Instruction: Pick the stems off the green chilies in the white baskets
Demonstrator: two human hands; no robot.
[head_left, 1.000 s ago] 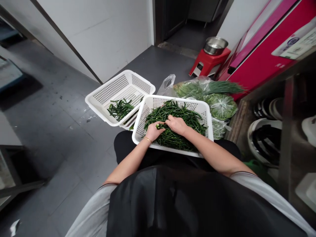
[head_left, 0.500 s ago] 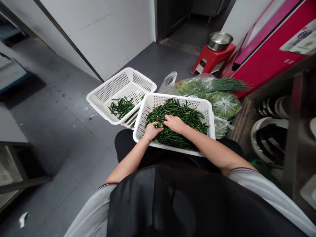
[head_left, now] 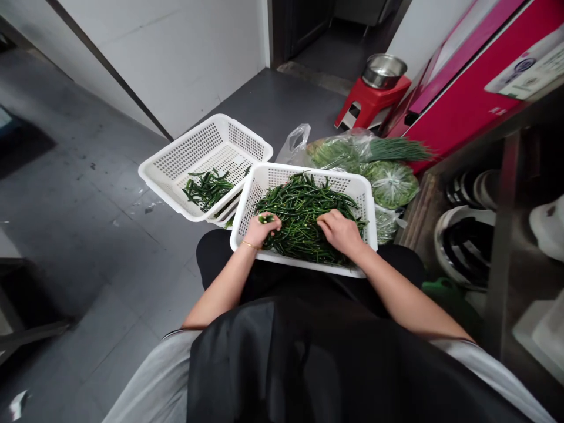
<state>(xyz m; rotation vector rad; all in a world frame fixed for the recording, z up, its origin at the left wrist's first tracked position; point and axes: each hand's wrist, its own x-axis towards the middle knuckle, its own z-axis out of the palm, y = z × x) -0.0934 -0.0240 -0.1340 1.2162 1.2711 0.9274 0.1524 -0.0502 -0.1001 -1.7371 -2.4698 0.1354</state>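
Note:
A white perforated basket [head_left: 369,211] heaped with long, thin green chili peppers [head_left: 304,202] rests on my lap. My left hand [head_left: 263,228] is curled round a small bunch of the chili peppers at the basket's left side, their ends showing above the fingers. Over the right part of the heap is my right hand [head_left: 340,232], its fingers pinched together; what lies between them, if anything, is too small to make out. A second white basket [head_left: 176,147] at the left holds a smaller pile of chili peppers [head_left: 208,189].
Bagged greens [head_left: 390,183] and a bundle of thin green stalks [head_left: 399,149] lie beyond the basket. A metal pot [head_left: 384,71] stands on a red stool [head_left: 374,101] near a red cabinet [head_left: 493,94]. Shelving with bowls [head_left: 467,247] is at the right.
My right hand has moved right, away from my left hand, over the heap. My left hand keeps its bunch of chili peppers. The view has shifted slightly.

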